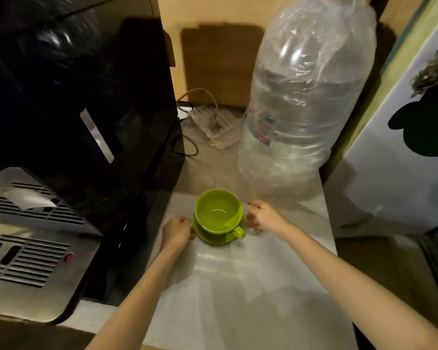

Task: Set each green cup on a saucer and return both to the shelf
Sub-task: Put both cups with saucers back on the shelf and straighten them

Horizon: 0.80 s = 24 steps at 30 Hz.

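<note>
A bright green cup (218, 210) stands upright on a matching green saucer (210, 239) on the white surface (238, 286); the cup is empty and its handle points toward me, to the right. My left hand (177, 232) is curled at the saucer's left rim, its fingertips pinching the edge. On the other side, my right hand (262, 215) has its fingers bent against the saucer's right edge, close beside the cup. Only this one cup and saucer are in sight.
A large clear water bottle in plastic wrap (306, 102) stands just behind and to the right. A black appliance (86, 109) and a silver grille (28, 238) fill the left. A power strip with cables (213, 122) lies at the back, and a white fridge (402, 147) stands on the right.
</note>
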Each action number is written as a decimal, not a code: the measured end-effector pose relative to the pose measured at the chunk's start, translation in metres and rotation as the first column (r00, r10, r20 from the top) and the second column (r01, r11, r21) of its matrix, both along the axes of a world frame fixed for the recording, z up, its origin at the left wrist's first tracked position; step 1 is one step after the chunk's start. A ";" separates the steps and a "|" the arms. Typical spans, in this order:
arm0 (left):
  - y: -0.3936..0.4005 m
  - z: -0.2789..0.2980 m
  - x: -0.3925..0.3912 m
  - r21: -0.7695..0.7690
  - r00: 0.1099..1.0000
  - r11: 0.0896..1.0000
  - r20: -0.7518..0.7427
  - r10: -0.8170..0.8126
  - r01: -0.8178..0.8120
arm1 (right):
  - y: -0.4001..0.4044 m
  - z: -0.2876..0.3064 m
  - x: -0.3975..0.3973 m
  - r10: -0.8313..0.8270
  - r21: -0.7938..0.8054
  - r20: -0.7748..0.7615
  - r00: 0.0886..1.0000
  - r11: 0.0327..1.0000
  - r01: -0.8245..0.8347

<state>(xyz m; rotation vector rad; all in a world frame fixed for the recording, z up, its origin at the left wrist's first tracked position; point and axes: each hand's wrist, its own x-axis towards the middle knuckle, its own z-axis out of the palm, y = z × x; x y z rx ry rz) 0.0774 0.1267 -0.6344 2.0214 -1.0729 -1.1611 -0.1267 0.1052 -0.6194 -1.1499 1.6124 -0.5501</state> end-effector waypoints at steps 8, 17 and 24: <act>-0.015 -0.001 0.003 0.126 0.993 0.986 -0.062 -0.102 0.110 | -0.013 -0.018 0.006 -0.047 0.108 -0.005 0.999 0.993 0.047; -0.018 -0.003 0.007 0.143 0.985 0.982 -0.137 -0.104 0.124 | -0.021 -0.025 0.003 -0.007 0.141 -0.047 0.999 0.990 0.014; -0.013 0.009 0.006 0.149 0.964 0.975 -0.233 -0.128 0.165 | -0.016 -0.012 -0.007 0.024 0.135 0.054 0.998 0.990 -0.031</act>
